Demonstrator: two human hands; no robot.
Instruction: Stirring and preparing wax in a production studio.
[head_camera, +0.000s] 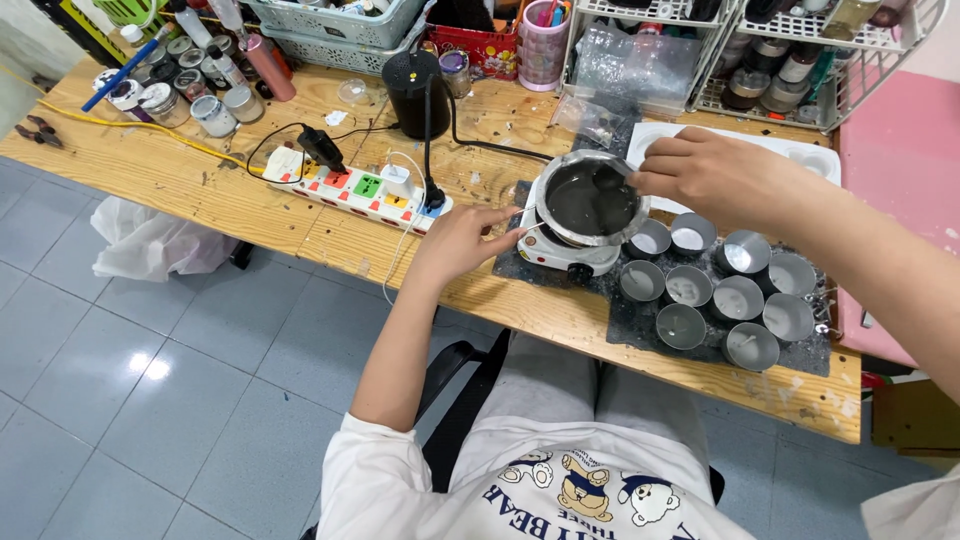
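While left hand (462, 240) steadies pot (590, 200), right hand (700, 170) stirs

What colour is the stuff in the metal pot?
Dark grey, seen in the head view, in the metal pot on the white hotplate.

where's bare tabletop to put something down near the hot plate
Bare wood lies along the front edge of the wooden table, left of the white power strip, and in a narrow strip before the dark mat. It is crowded right of the small white hot plate, with grey round tins.
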